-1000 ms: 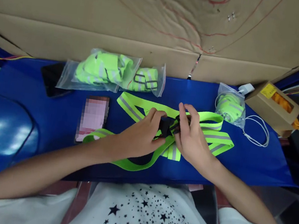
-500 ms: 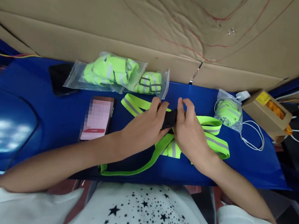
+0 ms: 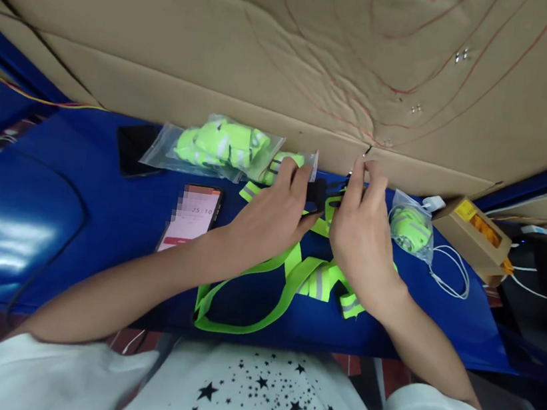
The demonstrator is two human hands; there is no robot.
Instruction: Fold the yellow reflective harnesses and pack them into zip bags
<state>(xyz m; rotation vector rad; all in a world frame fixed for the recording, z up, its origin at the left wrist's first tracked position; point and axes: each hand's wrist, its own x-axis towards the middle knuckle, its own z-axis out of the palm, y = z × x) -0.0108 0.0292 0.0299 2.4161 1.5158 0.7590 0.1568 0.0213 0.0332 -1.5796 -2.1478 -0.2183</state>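
A neon-green reflective strap (image 3: 318, 281) with a grey stripe lies in loose loops under and between my hands. My left hand (image 3: 275, 215) is closed on a black plastic buckle piece (image 3: 316, 194). My right hand (image 3: 362, 237) is closed beside it, gripping another black buckle part (image 3: 340, 190) attached to the strap; my fingers hide most of it. A small gap shows between the two black pieces. One long strap loop hangs toward the table's front edge, left of the middle.
Bagged green straps (image 3: 231, 145) lie at the back, beside a black flat object (image 3: 134, 148). A lit phone (image 3: 194, 218) rests left of my hands. To the right are another bagged strap (image 3: 409, 226), a white cable (image 3: 453, 272) and a cardboard box (image 3: 471, 234). A cardboard wall (image 3: 220, 77) rises behind.
The black buckle pieces, together between my hands before, are now slightly apart. My right hand has moved up and away from my left. The view has shifted a little.
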